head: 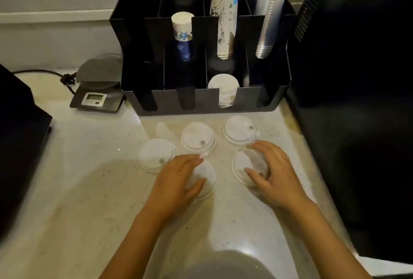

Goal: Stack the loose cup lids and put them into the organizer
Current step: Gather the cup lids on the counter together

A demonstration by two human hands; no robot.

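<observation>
Several white cup lids lie on the pale counter in front of a black organizer. My left hand curls over the near-left lid, fingers and thumb at its rim. My right hand cups the near-right lid the same way. Three more lids lie free: one at the left, one in the middle, one at the right. A stack of white lids stands in the organizer's third front slot.
The organizer's back slots hold paper cup stacks and clear plastic cups. A digital scale with a cable sits left of it. Dark machines flank the counter at the right and left.
</observation>
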